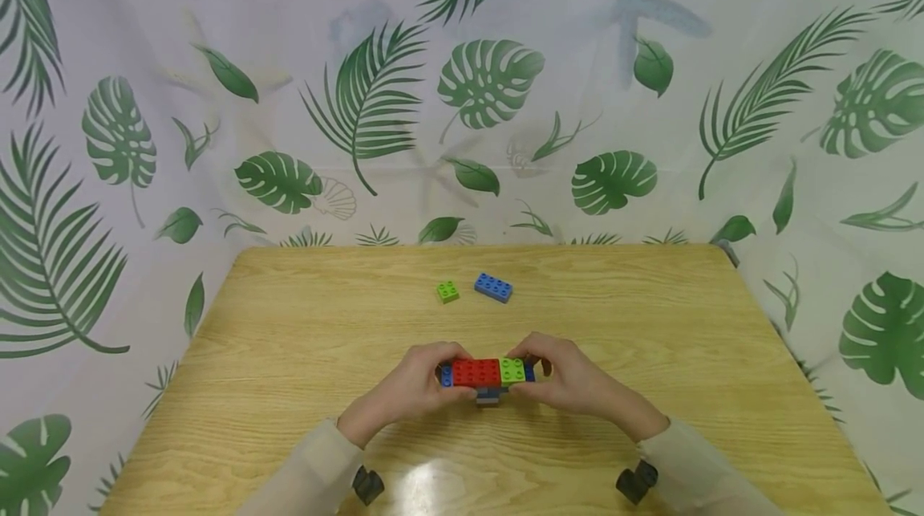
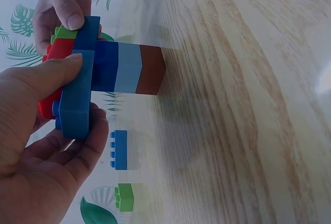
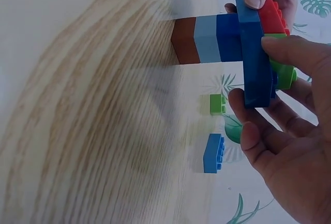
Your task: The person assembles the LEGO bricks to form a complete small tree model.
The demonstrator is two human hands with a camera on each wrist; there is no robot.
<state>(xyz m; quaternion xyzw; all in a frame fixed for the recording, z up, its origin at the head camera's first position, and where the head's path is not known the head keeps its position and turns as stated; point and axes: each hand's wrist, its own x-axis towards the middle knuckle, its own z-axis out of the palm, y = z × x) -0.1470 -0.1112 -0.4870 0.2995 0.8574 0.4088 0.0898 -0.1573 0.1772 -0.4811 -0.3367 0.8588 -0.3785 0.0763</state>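
A T-shaped tower of toy building bricks stands on the table between both hands. Its post has a brown brick (image 2: 153, 70) at the bottom, then a light blue brick (image 2: 128, 68) and a dark blue one (image 3: 228, 39). Blue bricks (image 2: 77, 100) lie across the post as a bar. On top of that bar sit a red brick (image 1: 476, 372) and, to its right, a small green brick (image 1: 512, 370). My left hand (image 1: 422, 379) grips the bar's left end, thumb on the near side. My right hand (image 1: 570, 378) holds the right end likewise, thumb at the seam below the green brick.
Farther back on the wooden table (image 1: 325, 299) lie a loose small green brick (image 1: 447, 291) and a longer blue brick (image 1: 494, 287), studs up. A leaf-patterned white curtain (image 1: 404, 203) hangs behind the table and along its sides.
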